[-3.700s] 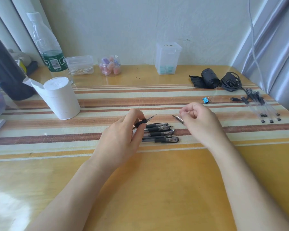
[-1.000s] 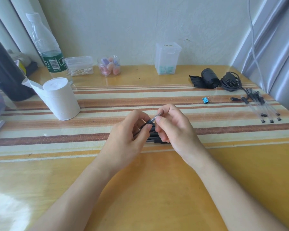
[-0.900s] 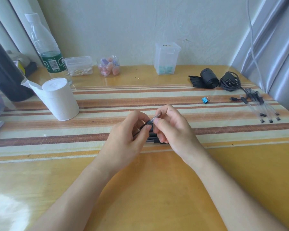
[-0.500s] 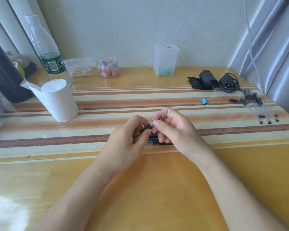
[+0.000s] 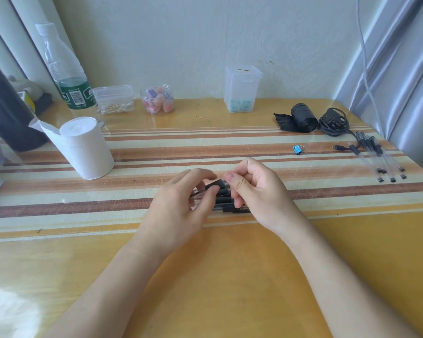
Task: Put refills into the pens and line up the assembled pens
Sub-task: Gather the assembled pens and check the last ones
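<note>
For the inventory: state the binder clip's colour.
The binder clip is blue, seen in the head view.

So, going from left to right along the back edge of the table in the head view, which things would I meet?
Plastic bottle → clear box of cotton swabs → small jar of pink and purple pieces → tall clear container → black roll → coiled black cable.

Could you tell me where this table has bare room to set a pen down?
Bare: the stretch between the tissue roll and the left hand, and between the right hand and the blue clip. Crowded: the pen row under both hands, the far-right pen parts.
</note>
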